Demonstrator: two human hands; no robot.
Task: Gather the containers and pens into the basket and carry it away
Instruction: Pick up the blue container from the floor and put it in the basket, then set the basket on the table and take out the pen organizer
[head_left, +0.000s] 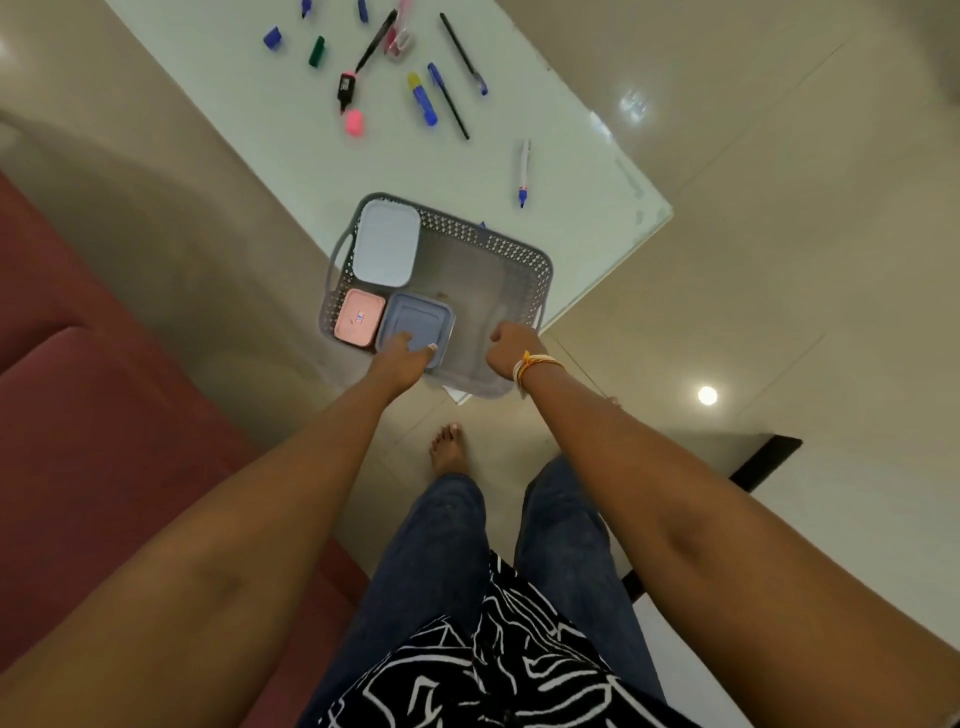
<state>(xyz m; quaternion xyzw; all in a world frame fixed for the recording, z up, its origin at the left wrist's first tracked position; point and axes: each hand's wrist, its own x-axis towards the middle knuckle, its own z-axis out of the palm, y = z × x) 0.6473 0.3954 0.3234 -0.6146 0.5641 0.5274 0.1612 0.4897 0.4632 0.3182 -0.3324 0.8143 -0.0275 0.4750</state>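
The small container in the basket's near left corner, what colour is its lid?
Pink, with a tiny label in the middle; the head view shows it.

Three lidded containers (387, 243) in grey basket (498, 249)

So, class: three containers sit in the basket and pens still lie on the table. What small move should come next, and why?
Probably let go of the blue-grey container, which the left hand touches inside the basket, and reach for the nearest pen, the white marker. The containers look gathered, while the pens remain scattered on the table.
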